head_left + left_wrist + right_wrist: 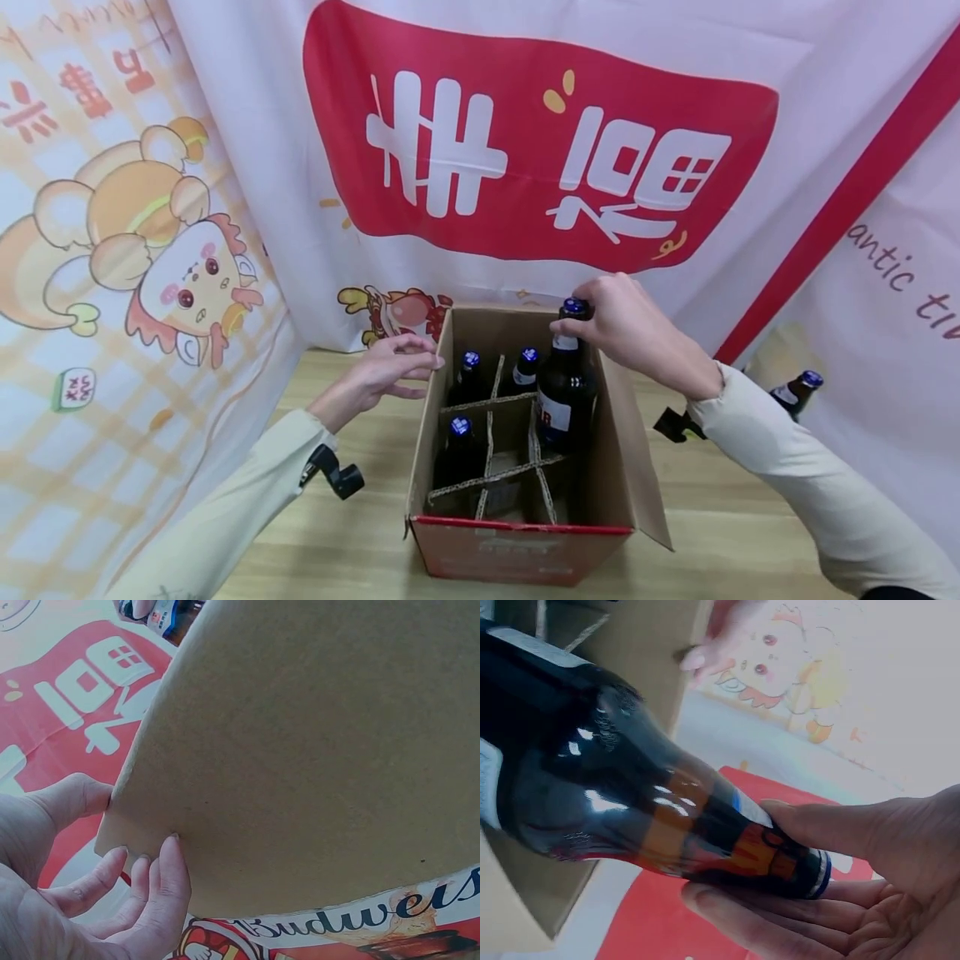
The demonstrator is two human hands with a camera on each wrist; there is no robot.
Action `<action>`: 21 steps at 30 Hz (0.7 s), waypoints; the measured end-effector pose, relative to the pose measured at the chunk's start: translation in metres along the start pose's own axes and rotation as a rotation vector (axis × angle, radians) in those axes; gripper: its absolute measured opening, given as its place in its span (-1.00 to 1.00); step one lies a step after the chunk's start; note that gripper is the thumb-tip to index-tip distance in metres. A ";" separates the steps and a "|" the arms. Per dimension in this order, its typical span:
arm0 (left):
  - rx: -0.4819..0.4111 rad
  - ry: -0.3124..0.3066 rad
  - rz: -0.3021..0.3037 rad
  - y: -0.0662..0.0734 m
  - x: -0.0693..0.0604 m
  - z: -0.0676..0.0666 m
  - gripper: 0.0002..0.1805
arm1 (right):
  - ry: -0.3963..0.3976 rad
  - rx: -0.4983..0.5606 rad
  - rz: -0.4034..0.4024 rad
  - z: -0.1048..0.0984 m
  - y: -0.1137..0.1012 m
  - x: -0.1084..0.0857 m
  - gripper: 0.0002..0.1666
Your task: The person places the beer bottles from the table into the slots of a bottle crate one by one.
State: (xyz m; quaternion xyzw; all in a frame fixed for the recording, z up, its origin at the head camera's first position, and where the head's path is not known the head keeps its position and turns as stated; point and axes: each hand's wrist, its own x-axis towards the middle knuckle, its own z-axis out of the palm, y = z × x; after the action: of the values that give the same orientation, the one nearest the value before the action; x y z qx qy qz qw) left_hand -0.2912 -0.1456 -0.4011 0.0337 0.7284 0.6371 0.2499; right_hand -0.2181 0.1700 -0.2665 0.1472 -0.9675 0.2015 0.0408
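Observation:
My right hand [637,329] grips a dark brown beer bottle [567,392] by its neck, just under the blue cap. In the right wrist view, the thumb and fingers lie on opposite sides of the bottle's neck [757,844]. The bottle stands upright, partly inside the right side of a cardboard carton [525,550]; its base is hidden. With thumb and fingers on either side of an edge, my left hand [382,371] holds the carton's left flap [300,765]. Three more blue-capped bottles sit in the carton, including one bottle [459,454] at the near left.
Cardboard dividers [498,479] split the carton into cells. Its right flap [641,467] sticks outward. Another bottle [797,392] stands on the wooden table [337,533] at right, partly behind my sleeve. Printed cloths [540,150] hang behind and on both sides.

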 end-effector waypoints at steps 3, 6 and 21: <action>0.002 0.002 0.004 0.001 0.000 0.000 -0.57 | 0.000 -0.013 -0.015 0.003 0.001 -0.004 -0.68; 0.003 -0.004 -0.005 0.001 -0.001 0.001 -0.57 | -0.049 -0.007 -0.021 0.010 0.002 -0.005 -0.67; 0.002 -0.009 -0.005 0.000 -0.002 0.000 -0.53 | -0.534 -0.162 0.162 0.030 -0.006 0.025 -0.65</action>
State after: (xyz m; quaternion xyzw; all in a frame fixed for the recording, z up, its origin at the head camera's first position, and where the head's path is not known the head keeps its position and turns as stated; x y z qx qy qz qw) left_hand -0.2898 -0.1466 -0.4005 0.0353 0.7279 0.6356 0.2548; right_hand -0.2406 0.1456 -0.2878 0.1137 -0.9655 0.0803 -0.2199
